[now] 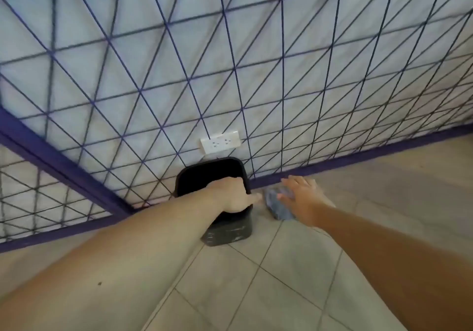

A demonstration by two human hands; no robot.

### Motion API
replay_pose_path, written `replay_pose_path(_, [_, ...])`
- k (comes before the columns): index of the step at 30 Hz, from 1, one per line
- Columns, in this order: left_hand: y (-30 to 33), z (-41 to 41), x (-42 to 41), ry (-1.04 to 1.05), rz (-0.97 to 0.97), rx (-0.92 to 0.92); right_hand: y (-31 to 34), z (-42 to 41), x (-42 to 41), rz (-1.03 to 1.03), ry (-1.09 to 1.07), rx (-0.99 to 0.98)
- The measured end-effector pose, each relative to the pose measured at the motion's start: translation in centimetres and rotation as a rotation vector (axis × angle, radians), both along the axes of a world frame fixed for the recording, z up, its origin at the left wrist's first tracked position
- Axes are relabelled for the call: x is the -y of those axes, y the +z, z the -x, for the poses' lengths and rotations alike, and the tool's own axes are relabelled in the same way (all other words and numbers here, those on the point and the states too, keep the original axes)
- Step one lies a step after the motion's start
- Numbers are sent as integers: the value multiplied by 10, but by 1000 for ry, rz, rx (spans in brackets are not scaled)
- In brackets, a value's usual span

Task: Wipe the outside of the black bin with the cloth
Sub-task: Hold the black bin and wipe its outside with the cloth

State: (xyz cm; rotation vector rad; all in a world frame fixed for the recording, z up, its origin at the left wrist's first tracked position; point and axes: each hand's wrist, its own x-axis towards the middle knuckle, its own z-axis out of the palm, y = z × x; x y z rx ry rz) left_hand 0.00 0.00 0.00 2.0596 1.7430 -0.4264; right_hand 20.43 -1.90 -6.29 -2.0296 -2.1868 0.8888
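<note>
Both of my bare forearms reach forward over the pale tiled floor point(256, 292), the left from the lower left and the right from the lower right. My left hand point(231, 195) grips the near rim of the black bin point(230, 230), fingers curled over the edge into its dark opening and thumb pointing right along the outside. The bin stands upright on the tiles, its shiny lower wall showing below my wrist, and its far side sits close against the wall. Just to the right of the bin lies the cloth point(277, 206), a crumpled grey-blue piece on the floor near the purple skirting point(358, 163). My right hand point(300, 197) is spread over the cloth with fingers straight and apart, holding nothing firmly; the frame is blurred there, so I cannot tell whether the palm already presses on the fabric or hovers just above it. Beyond the bin, a white double power socket point(220, 141) is set in the pale wall point(179, 49), which is crossed by dark diagonal and horizontal lines forming triangles.
</note>
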Motion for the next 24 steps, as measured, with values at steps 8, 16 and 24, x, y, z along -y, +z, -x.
replay_pose_path(8, [-108,5,2,-65,-377,-68,-155,6,-37,92,28,41])
replay_pose_path(16, [-164,3,7,-27,-650,4,-251,15,-69,86,1,23])
replay_pose_path(24, [-177,7,-1,-53,-761,74,-289,15,-104,45,16,181])
